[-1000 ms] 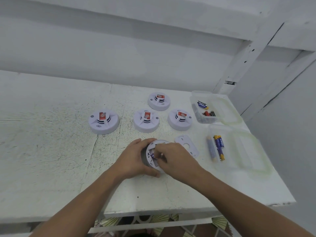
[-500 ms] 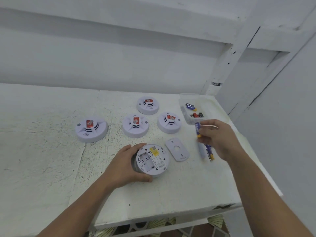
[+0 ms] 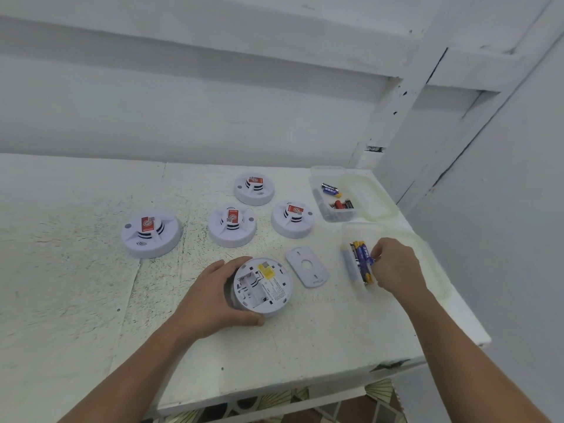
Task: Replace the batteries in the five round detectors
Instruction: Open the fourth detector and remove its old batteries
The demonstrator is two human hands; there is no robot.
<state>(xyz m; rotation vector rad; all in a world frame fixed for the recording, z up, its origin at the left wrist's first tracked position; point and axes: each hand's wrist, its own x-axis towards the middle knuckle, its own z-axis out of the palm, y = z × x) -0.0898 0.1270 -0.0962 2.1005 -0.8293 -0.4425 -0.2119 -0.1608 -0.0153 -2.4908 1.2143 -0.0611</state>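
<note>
Against white walls [image 3: 183,102], speckled white table [image 3: 76,300], round detectors [image 3: 151,234]

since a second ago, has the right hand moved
Yes. The right hand left the upturned detector and went right, past the cover plate, to the blue batteries in the near clear box.

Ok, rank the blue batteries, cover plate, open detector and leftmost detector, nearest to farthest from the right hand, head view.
1. blue batteries: at the fingertips of the right hand.
2. cover plate: lying left of them.
3. open detector: in the left hand.
4. leftmost detector: far left.
</note>
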